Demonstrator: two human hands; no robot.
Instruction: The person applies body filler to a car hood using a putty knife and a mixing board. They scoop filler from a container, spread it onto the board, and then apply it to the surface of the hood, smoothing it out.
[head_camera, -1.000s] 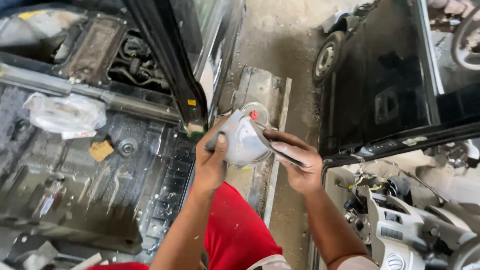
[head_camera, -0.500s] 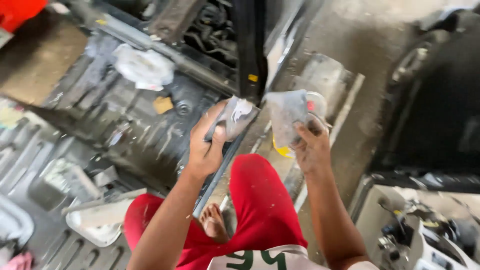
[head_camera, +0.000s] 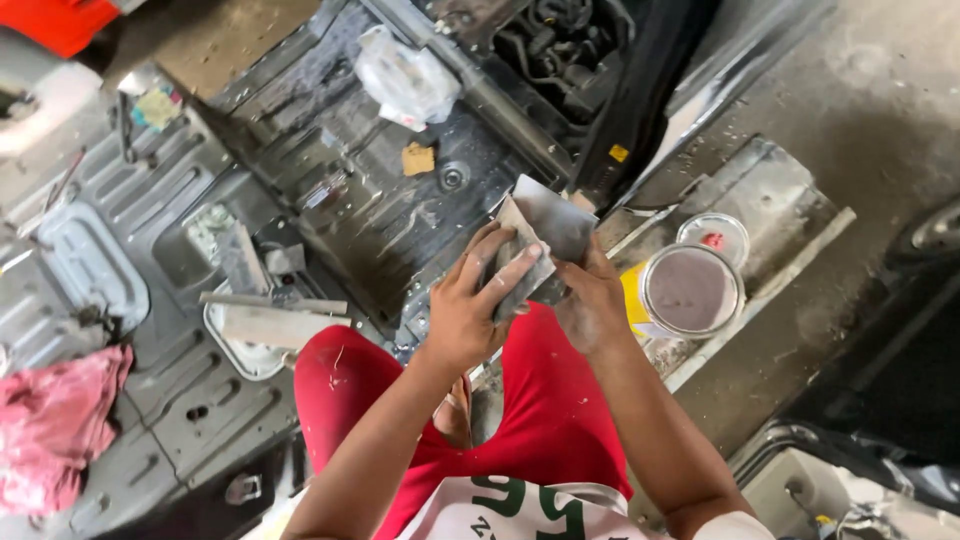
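Hands meet above red-clad knees: the left hand (head_camera: 470, 310) curls its fingers (head_camera: 505, 268) over a folded grey sanding sheet (head_camera: 525, 262), gripping it, while the right hand (head_camera: 590, 300) closes on a flat grey metal scraper blade (head_camera: 555, 222) just behind it. Sheet and blade touch, both slanting up and away from the fingertips. An open tin of grey filler (head_camera: 690, 290) sits just beyond the right hand, nearer it than the left.
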